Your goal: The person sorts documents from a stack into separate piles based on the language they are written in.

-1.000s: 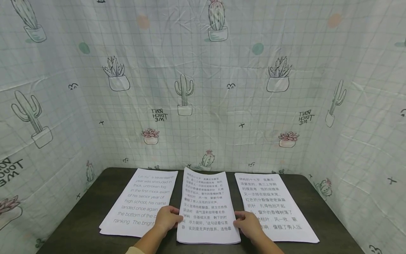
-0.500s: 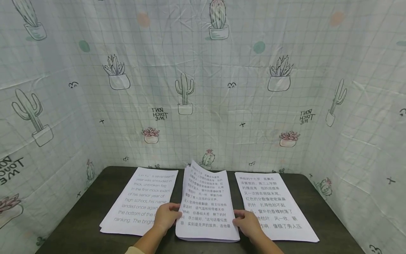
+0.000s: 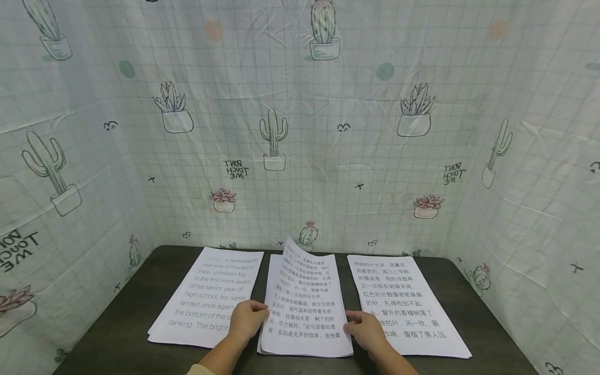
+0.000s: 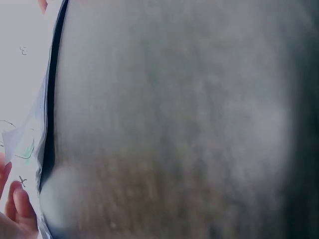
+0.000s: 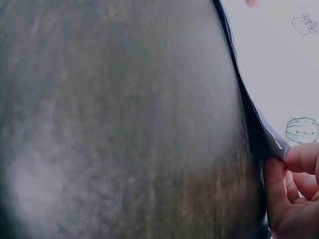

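A stack of paper sheets [image 3: 304, 323] printed with Chinese text lies at the middle of the table. The top sheet's far left corner curls up, and a lower sheet [image 3: 273, 264] shows along the left side. My left hand [image 3: 246, 320] pinches the left edge of the upper paper near its front; in the left wrist view the fingers [image 4: 22, 204] appear beside a bent sheet. With thumb and finger, my right hand [image 3: 367, 328] pinches the right edge. In the right wrist view, fingertips [image 5: 301, 158] meet the stack's edge, its layers slightly bowed.
To the left lies a stack with English text [image 3: 206, 302], partly behind the left hand. Another Chinese-text stack [image 3: 398, 302] lies on the right, overlapped by the right hand. A patterned cactus curtain [image 3: 300, 172] surrounds the dark table [image 3: 469, 302].
The upper paper's far left corner has lifted and swung right, exposing the sheet beneath along the left side. My left hand has shifted slightly up the edge; the right has barely moved.
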Action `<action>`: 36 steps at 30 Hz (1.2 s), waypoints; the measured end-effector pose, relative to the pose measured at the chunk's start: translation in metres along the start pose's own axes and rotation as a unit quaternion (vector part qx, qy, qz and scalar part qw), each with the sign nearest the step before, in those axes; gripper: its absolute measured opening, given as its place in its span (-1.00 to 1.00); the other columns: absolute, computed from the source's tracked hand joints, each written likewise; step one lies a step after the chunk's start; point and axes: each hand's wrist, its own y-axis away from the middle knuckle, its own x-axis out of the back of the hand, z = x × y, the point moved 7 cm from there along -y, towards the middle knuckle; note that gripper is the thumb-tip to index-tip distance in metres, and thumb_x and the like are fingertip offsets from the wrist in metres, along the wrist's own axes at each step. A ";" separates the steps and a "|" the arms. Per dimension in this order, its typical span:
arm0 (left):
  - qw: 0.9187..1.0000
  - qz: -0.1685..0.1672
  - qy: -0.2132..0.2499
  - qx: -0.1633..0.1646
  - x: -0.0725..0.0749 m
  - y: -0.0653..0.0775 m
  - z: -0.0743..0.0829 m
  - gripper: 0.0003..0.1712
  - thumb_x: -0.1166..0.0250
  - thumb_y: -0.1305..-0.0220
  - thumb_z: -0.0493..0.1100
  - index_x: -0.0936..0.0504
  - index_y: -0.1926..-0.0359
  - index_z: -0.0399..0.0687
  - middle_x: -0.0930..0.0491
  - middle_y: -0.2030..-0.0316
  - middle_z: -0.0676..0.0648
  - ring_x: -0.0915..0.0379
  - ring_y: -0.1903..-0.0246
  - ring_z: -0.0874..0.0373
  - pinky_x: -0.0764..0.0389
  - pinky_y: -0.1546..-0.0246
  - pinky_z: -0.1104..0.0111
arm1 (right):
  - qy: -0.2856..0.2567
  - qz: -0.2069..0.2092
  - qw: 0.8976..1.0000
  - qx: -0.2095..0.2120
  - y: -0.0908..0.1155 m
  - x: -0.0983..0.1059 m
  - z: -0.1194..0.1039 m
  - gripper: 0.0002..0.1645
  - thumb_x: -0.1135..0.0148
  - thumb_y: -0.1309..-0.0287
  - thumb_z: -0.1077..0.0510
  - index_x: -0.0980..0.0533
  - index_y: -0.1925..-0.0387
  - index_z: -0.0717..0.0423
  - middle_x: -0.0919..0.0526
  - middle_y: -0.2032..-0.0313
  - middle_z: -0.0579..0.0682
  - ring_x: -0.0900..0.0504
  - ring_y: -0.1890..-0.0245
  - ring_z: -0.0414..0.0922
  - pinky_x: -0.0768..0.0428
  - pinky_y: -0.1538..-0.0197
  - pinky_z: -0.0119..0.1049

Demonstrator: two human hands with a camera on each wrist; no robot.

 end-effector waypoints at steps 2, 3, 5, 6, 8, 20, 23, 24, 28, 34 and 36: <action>1.000 -0.010 0.018 -0.004 -0.002 0.000 0.000 -0.82 -0.32 -0.12 -0.25 -0.70 0.28 -0.29 -0.67 0.40 -0.08 -0.49 0.42 0.17 -0.52 0.44 0.36 | -0.001 -0.001 1.000 -0.004 0.000 0.000 0.000 -0.44 -0.24 -0.01 0.29 -0.50 -0.10 0.44 -0.65 0.35 0.04 -0.58 0.35 -0.14 -0.63 0.29 -0.25; 0.999 -0.019 0.031 -0.004 -0.004 0.000 -0.001 -0.79 -0.30 -0.14 -0.25 -0.68 0.23 -0.31 -0.67 0.38 -0.10 -0.49 0.43 0.17 -0.54 0.45 0.36 | -0.003 -0.002 1.000 -0.005 0.000 0.000 0.000 -0.44 -0.23 -0.02 0.29 -0.49 -0.10 0.44 -0.65 0.34 0.05 -0.58 0.35 -0.14 -0.63 0.29 -0.25; 0.997 -0.048 0.063 0.003 -0.008 -0.001 -0.004 -0.71 -0.24 -0.18 -0.26 -0.64 0.11 -0.37 -0.67 0.33 -0.12 -0.51 0.42 0.18 -0.58 0.44 0.36 | -0.007 -0.003 1.000 -0.007 0.000 0.000 0.000 -0.44 -0.23 -0.03 0.30 -0.48 -0.11 0.45 -0.65 0.32 0.06 -0.59 0.34 -0.13 -0.65 0.27 -0.23; 0.994 -0.065 0.084 0.010 -0.010 0.000 -0.006 -0.66 -0.22 -0.20 -0.28 -0.61 0.04 -0.41 -0.67 0.30 -0.14 -0.53 0.42 0.18 -0.61 0.44 0.35 | -0.009 -0.004 1.000 -0.009 0.000 0.001 0.001 -0.44 -0.22 -0.04 0.30 -0.48 -0.11 0.46 -0.65 0.32 0.07 -0.59 0.33 -0.13 -0.66 0.26 -0.21; 0.988 -0.098 0.119 0.025 -0.014 -0.001 -0.011 -0.57 -0.17 -0.22 -0.29 -0.53 -0.09 -0.46 -0.66 0.25 -0.16 -0.57 0.40 0.18 -0.66 0.41 0.33 | -0.017 -0.006 1.000 -0.010 0.000 0.001 0.001 -0.44 -0.21 -0.05 0.30 -0.47 -0.12 0.47 -0.66 0.30 0.09 -0.60 0.31 -0.13 -0.67 0.24 -0.19; 0.952 -0.176 0.248 0.041 -0.018 -0.002 -0.017 -0.31 -0.10 -0.14 -0.37 -0.26 -0.33 -0.51 -0.62 0.03 -0.23 -0.66 0.22 0.16 -0.72 0.18 0.26 | -0.066 0.011 0.998 -0.009 -0.002 0.007 0.003 -0.47 -0.19 -0.08 0.30 -0.49 -0.11 0.46 -0.68 0.15 0.20 -0.67 0.20 -0.07 -0.69 0.12 -0.07; 0.947 -0.179 0.262 0.043 -0.017 -0.003 -0.016 -0.28 -0.11 -0.11 -0.38 -0.24 -0.35 -0.50 -0.64 0.04 -0.21 -0.65 0.23 0.17 -0.71 0.18 0.27 | -0.101 0.018 0.995 0.001 -0.002 0.010 0.001 -0.48 -0.17 -0.11 0.32 -0.47 -0.13 0.49 -0.68 0.11 0.26 -0.69 0.19 -0.05 -0.70 0.14 -0.08; 0.946 -0.180 0.265 0.042 -0.017 -0.003 -0.015 -0.27 -0.11 -0.10 -0.39 -0.23 -0.35 -0.50 -0.64 0.04 -0.21 -0.65 0.23 0.17 -0.71 0.18 0.27 | -0.115 0.016 0.993 0.003 -0.002 0.011 0.000 -0.48 -0.15 -0.13 0.33 -0.45 -0.14 0.50 -0.67 0.09 0.28 -0.70 0.19 -0.04 -0.70 0.14 -0.09; 0.939 -0.192 0.284 0.037 -0.017 -0.003 -0.010 -0.21 -0.11 -0.04 -0.42 -0.19 -0.37 -0.50 -0.63 -0.02 -0.27 -0.64 0.22 0.16 -0.70 0.18 0.29 | -0.171 -0.002 0.985 -0.005 -0.005 0.014 -0.001 -0.43 -0.10 -0.12 0.39 -0.38 -0.21 0.52 -0.63 0.00 0.32 -0.69 0.16 -0.06 -0.71 0.13 -0.12; 0.923 -0.221 0.314 0.024 -0.018 -0.002 0.000 -0.09 -0.11 0.06 -0.49 -0.12 -0.42 -0.45 -0.59 -0.10 -0.34 -0.65 0.20 0.14 -0.68 0.22 0.33 | -0.213 -0.045 0.976 -0.006 -0.005 0.020 -0.002 -0.26 -0.07 0.00 0.45 -0.26 -0.31 0.50 -0.58 -0.05 0.27 -0.64 0.10 -0.09 -0.67 0.07 -0.18; 0.918 -0.232 0.320 0.020 -0.020 -0.002 0.003 -0.06 -0.10 0.09 -0.50 -0.10 -0.43 -0.44 -0.59 -0.10 -0.33 -0.65 0.20 0.13 -0.68 0.23 0.33 | -0.216 -0.056 0.975 -0.002 -0.004 0.023 -0.002 -0.24 -0.07 -0.01 0.45 -0.23 -0.33 0.50 -0.58 -0.02 0.24 -0.64 0.11 -0.10 -0.67 0.08 -0.19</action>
